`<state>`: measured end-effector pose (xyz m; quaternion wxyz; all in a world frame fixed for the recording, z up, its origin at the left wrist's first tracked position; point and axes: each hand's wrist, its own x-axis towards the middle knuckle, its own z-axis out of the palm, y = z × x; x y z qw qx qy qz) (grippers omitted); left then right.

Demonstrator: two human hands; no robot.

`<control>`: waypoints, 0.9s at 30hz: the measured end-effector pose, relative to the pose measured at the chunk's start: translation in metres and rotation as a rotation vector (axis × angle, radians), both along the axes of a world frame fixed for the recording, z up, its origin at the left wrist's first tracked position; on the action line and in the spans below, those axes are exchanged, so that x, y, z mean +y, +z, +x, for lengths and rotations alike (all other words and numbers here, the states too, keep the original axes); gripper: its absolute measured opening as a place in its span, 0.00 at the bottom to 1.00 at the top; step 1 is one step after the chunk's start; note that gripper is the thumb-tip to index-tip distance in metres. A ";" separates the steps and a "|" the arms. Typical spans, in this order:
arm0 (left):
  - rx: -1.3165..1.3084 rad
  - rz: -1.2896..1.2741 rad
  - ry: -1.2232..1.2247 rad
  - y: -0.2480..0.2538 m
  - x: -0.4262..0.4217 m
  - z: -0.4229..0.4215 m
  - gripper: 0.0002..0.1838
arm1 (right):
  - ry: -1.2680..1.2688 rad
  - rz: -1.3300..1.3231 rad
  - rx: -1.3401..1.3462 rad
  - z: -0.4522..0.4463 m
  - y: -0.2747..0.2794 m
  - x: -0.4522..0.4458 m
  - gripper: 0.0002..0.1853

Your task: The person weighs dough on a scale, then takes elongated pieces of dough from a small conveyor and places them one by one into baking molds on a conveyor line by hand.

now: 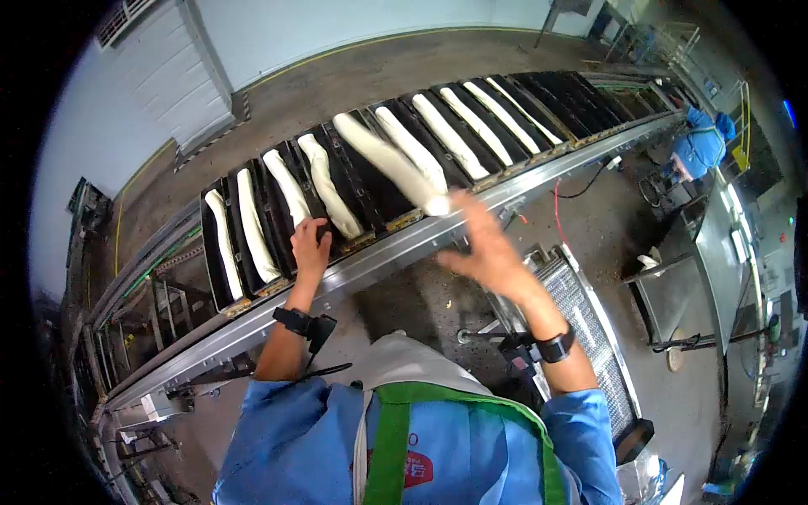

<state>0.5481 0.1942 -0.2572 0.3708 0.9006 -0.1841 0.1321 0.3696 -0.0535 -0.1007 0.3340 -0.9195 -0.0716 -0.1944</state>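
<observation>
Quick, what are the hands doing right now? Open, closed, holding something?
Left hand: fingers curled at the edge of the black pans; whether it grips cannot be told.
Right hand: open, blurred, at the near end of a dough strip.

We wear a blue short-sleeved shirt (295,433), green straps (394,446) across it, a red emblem (418,470) with pale lettering, white cloth (408,358) at the waist, and 2 black wristbands (555,346), 1 per wrist.
</observation>
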 end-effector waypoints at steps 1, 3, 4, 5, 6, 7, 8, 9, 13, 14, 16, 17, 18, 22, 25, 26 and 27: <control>0.070 0.012 0.013 0.003 0.001 -0.001 0.13 | 0.139 -0.089 0.095 0.002 -0.019 0.006 0.30; 0.035 0.060 -0.014 0.006 0.003 -0.004 0.16 | 0.271 -0.092 0.191 -0.004 -0.034 0.004 0.29; 0.054 0.096 -0.021 0.008 0.002 -0.004 0.16 | 0.398 -0.100 0.283 -0.011 -0.041 -0.002 0.29; 0.072 0.133 -0.035 0.009 -0.001 -0.004 0.16 | 0.392 -0.093 0.288 -0.021 -0.048 -0.014 0.29; 0.071 0.161 -0.083 0.009 -0.005 -0.003 0.16 | 0.282 -0.010 0.361 -0.033 -0.056 -0.030 0.26; 0.063 0.224 -0.113 0.015 -0.013 -0.001 0.15 | 0.170 0.076 0.433 -0.047 -0.060 -0.046 0.24; 0.072 0.264 -0.124 0.024 -0.025 0.000 0.14 | -0.024 0.171 0.520 -0.064 -0.056 -0.059 0.24; 0.077 0.303 -0.140 0.033 -0.037 0.002 0.14 | -0.223 0.266 0.601 -0.085 -0.053 -0.073 0.23; -0.119 0.325 -0.272 0.009 -0.090 0.055 0.14 | -0.655 0.251 0.445 -0.194 -0.119 -0.144 0.21; -0.140 0.367 -0.257 0.039 -0.105 0.039 0.15 | -0.769 0.300 0.478 -0.221 -0.125 -0.146 0.21; -0.292 0.265 -0.319 0.036 -0.127 0.042 0.14 | -0.987 0.343 0.484 -0.277 -0.136 -0.137 0.19; -0.359 0.267 -0.396 0.033 -0.139 0.050 0.13 | -1.090 0.334 0.465 -0.301 -0.139 -0.128 0.17; -0.372 0.273 -0.461 0.025 -0.147 0.053 0.13 | -1.204 0.380 0.516 -0.318 -0.139 -0.113 0.16; -0.141 0.316 -0.600 0.040 -0.219 0.010 0.13 | -1.430 0.527 0.571 -0.385 -0.152 -0.069 0.18; -0.082 0.334 -0.747 0.032 -0.268 -0.021 0.14 | -1.623 0.419 0.436 -0.429 -0.167 -0.026 0.20; -0.084 0.343 -0.803 0.031 -0.283 -0.037 0.14 | -1.666 0.456 0.504 -0.438 -0.166 -0.017 0.21; -0.085 0.353 -0.851 0.033 -0.296 -0.054 0.14 | -1.698 0.494 0.572 -0.447 -0.164 -0.009 0.21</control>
